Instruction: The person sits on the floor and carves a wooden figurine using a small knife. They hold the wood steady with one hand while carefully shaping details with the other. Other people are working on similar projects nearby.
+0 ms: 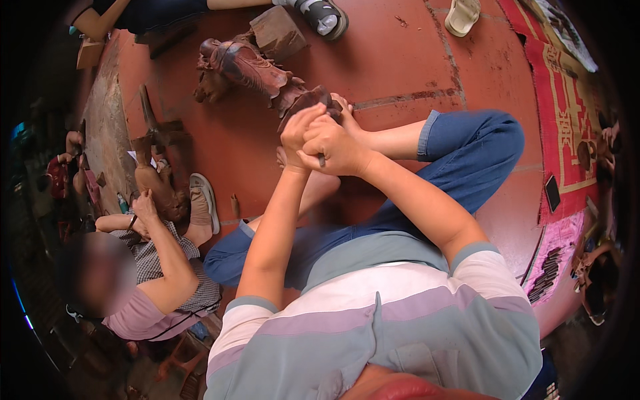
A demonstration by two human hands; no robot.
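Note:
A reddish-brown carved wooden figure [257, 70] lies tilted on the floor, its flared base toward me and close to my bare feet. Right at that base, my left hand [303, 137] is closed, its fingers curled and pressed against the other hand. My right hand [339, 147] is a fist around a slim tool, whose dark end [321, 160] pokes out below the fingers. The tool's working end is hidden by my hands. What lies inside the left fingers does not show.
A wooden block [279, 33] sits beyond the figure. At left, another person [167, 267] works on a brown wooden piece [160, 183]. On the right lie a red and yellow mat [563, 127], a phone [552, 193] and several dark tools [547, 273]. A pale shoe [462, 17] rests far off.

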